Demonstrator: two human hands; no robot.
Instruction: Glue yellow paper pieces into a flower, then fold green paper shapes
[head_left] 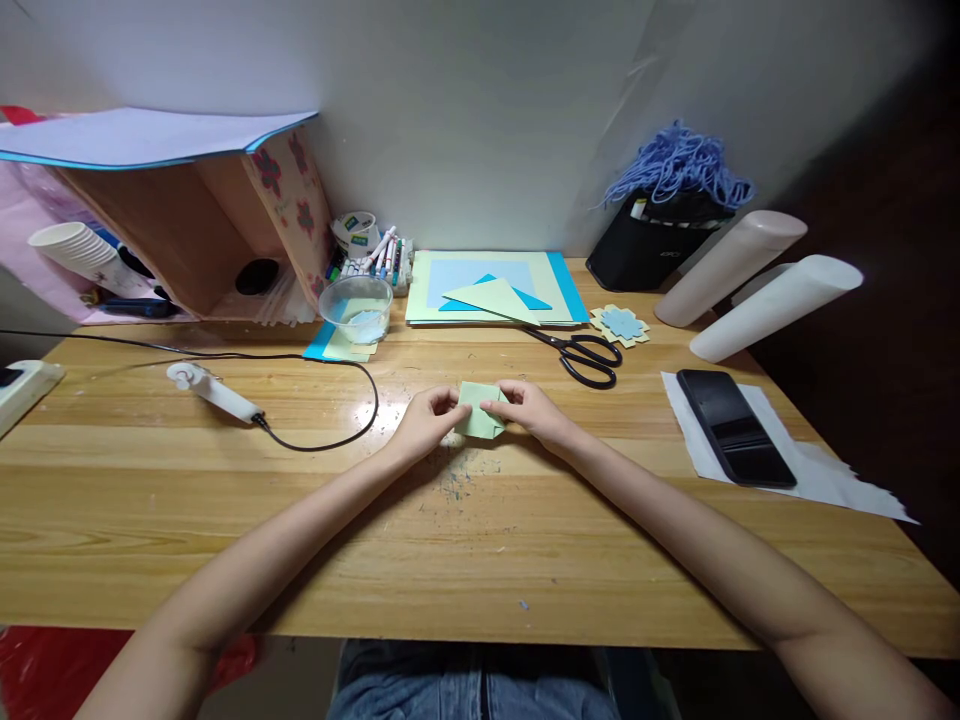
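A small folded pale green paper (pixel 480 411) is held just above the middle of the wooden table. My left hand (pixel 435 420) pinches its left edge, thumb on the front. On the right side, my right hand (pixel 531 410) grips the same paper with its thumb across the front. Behind the hands, black-handled scissors (pixel 585 355) lie with their blades toward a stack of yellow and blue paper sheets (pixel 566 290). A pale yellow paper triangle (pixel 495 298) rests on that stack. To its right sits a layered paper flower (pixel 621 324).
A corded white tool (pixel 217 392) lies at left, its black cable (pixel 367 420) curving over the table (pixel 375 560). A clear bowl (pixel 356 308), markers (pixel 379 258) and open box (pixel 187 230) stand behind. At right are a phone (pixel 735 428), two rolls (pixel 776 305) and a black bin (pixel 637 245).
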